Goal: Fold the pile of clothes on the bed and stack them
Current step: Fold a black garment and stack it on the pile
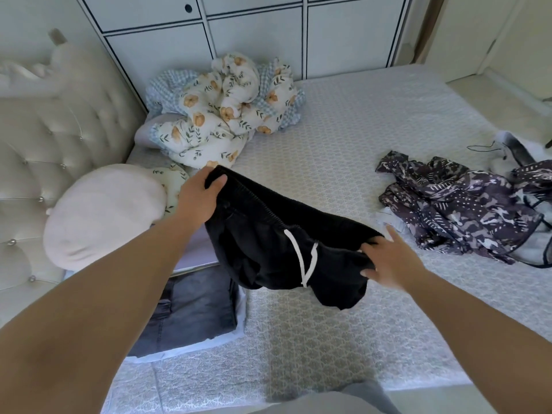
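- The left hand (199,196) grips one end of the waistband of the black shorts (270,249), fingers curled over it; the right hand (385,259) pinches the other end, its forefinger straight
- The shorts hang above the bed (343,138), white drawstring (304,258) dangling
- At 7 o'clock of the shorts lies a folded grey garment (191,312); at 3 o'clock, the patterned purple pile (460,204)
- At 11 o'clock a floral quilt (221,115); at 9 o'clock a pink pillow (101,210) beside the tufted headboard (59,121)

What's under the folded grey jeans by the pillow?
A white garment lies under the grey jeans, its edge showing along their right and near sides. The jeans cover the rest, so anything else under them can't be seen.
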